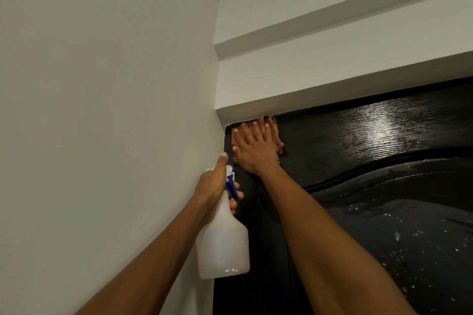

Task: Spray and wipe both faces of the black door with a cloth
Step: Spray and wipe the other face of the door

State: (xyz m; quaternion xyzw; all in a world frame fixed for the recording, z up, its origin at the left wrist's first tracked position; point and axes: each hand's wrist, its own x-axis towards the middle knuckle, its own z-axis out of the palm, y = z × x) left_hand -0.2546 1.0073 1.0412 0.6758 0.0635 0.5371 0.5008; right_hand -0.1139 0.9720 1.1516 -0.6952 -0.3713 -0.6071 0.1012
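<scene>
There is 1 black door point(358, 151), 1 cloth point(277, 142), 1 spray bottle point(222, 243) and 2 bare arms reaching up from the bottom of the view. The door fills the 3 to 5 o'clock part of the scene, its top edge tucked under a white ledge point(332, 84). The right hand point(252, 151) lies flat against the door's upper left corner, near the middle of the view, fingers spread wide and straight, pressing the pinkish-orange cloth onto the black surface. Only the cloth's edges show around the hand. The left hand point(217, 183), just toward 8 o'clock from the right one, curls around the neck of the translucent white bottle with its blue trigger, thumb raised. The bottle hangs below the fist, beside the door's left edge and the pale wall point(102, 110). Wet droplets and a glossy sheen cover the door toward 4 o'clock. No label or writing can be read on the bottle.
</scene>
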